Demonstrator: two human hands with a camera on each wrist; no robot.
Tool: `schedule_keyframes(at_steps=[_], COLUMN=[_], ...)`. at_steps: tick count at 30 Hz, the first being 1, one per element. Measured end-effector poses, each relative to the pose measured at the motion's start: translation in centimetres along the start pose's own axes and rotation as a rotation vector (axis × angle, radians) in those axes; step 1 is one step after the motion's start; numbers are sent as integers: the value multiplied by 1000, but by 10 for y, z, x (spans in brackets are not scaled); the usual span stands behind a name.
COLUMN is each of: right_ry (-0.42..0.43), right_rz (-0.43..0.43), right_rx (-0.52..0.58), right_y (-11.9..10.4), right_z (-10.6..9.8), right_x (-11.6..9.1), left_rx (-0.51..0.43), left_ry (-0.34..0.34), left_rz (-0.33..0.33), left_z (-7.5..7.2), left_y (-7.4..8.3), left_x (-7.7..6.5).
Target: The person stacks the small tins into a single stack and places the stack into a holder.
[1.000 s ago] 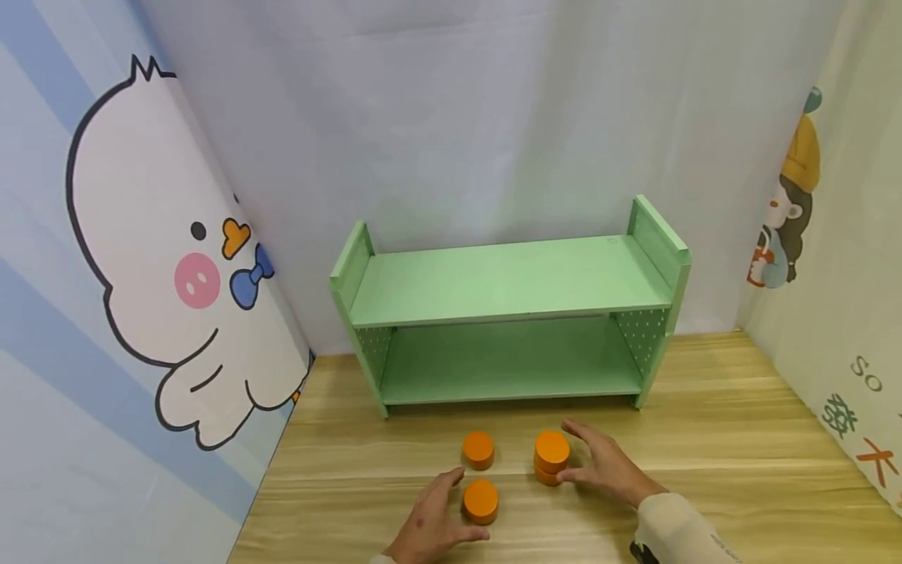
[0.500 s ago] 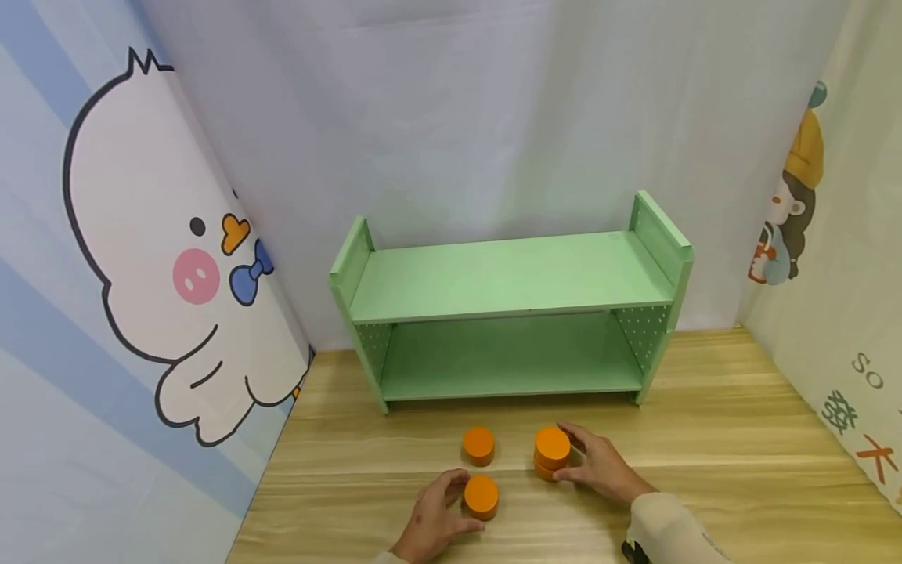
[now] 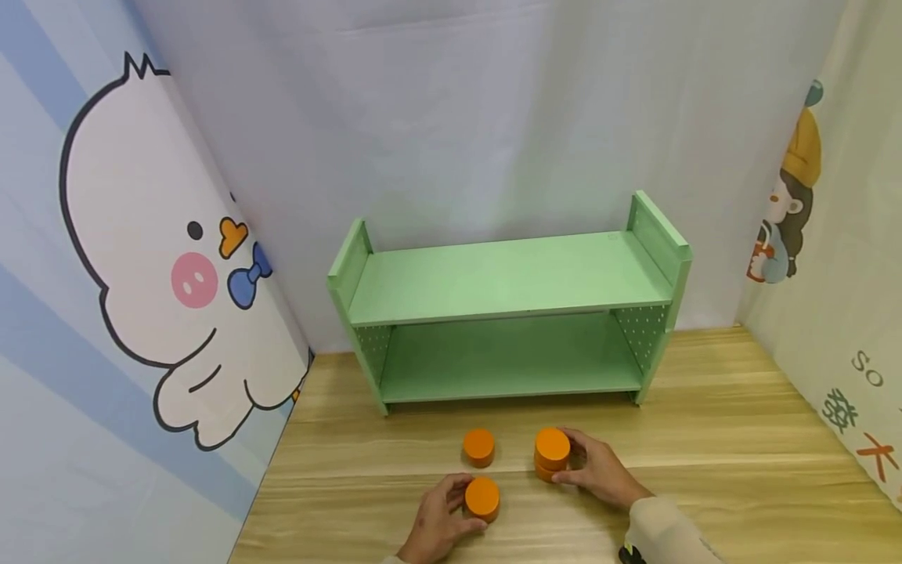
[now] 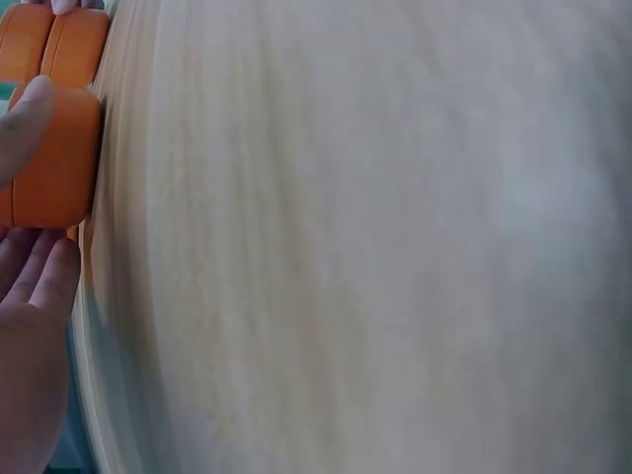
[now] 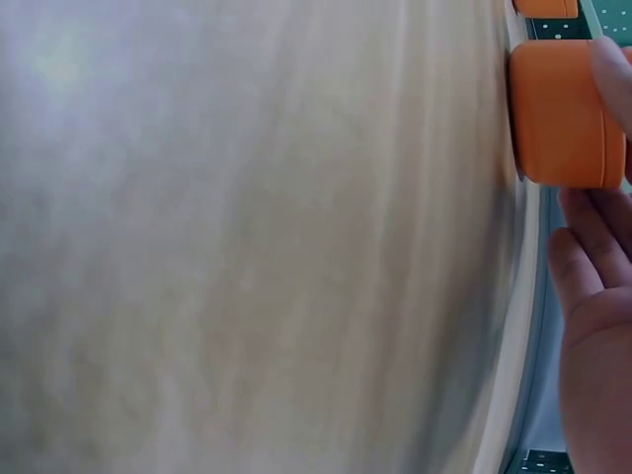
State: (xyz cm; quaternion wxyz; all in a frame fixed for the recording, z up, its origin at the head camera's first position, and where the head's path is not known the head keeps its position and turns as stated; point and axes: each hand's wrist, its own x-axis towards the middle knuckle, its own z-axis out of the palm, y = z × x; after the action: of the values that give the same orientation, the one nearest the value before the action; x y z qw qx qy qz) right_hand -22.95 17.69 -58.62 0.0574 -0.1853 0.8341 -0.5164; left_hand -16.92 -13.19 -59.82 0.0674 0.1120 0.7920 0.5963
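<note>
On the wooden table, my left hand point(image 3: 435, 518) holds an orange round block point(image 3: 482, 499), thumb on the near side and fingers on the far side. In the left wrist view the thumb point(image 4: 25, 118) lies against this block point(image 4: 61, 163), and a thin seam shows at its edge. My right hand point(image 3: 599, 471) grips two stacked orange round blocks point(image 3: 553, 448) from the right. The right wrist view has its thumb point(image 5: 614, 79) on the lower block point(image 5: 558, 114), fingers on the opposite side. Another orange round block point(image 3: 479, 446) stands behind the left one, untouched.
Behind the blocks stands a green two-tier shelf point(image 3: 507, 278) with raised side panels. A grey cloth point(image 3: 451, 141) hangs behind it. Printed curtains point(image 3: 148, 204) close in the left and right sides of the table point(image 3: 712, 470).
Both hands have closed in on their blocks: the left thumb and fingers came against the near block, and the right hand moved slightly left onto the stack. The blocks stay in place.
</note>
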Motion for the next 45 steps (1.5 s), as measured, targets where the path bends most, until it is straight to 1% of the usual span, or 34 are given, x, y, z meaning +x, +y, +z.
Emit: schedule_keyframes(at_steps=[2, 7, 17, 22, 26, 33, 37, 41, 45], right_ry=[6, 29, 30, 30, 28, 32, 27, 24, 29], right_rz=[8, 20, 31, 36, 36, 47, 54, 57, 44], right_rx=[8, 9, 1, 5, 9, -6, -2, 10, 6], right_y=[0, 1, 1, 3, 4, 2, 2, 4, 5], right_z=[1, 3, 3, 3, 4, 3, 3, 3, 3], right_x=[0, -2, -3, -2, -1, -2, -2, -2, -1], left_rx=[-12, -31, -11, -12, 6, 14, 12, 5, -14], left_ry=[4, 17, 40, 47, 56, 69, 67, 62, 63], left_rz=[3, -19, -34, -9, -5, 59, 70, 82, 112], left_z=[1, 1, 2, 0, -2, -6, -7, -9, -10], left_y=[0, 1, 2, 4, 7, 14, 18, 24, 32], left_x=[0, 0, 2, 5, 10, 19, 23, 28, 32])
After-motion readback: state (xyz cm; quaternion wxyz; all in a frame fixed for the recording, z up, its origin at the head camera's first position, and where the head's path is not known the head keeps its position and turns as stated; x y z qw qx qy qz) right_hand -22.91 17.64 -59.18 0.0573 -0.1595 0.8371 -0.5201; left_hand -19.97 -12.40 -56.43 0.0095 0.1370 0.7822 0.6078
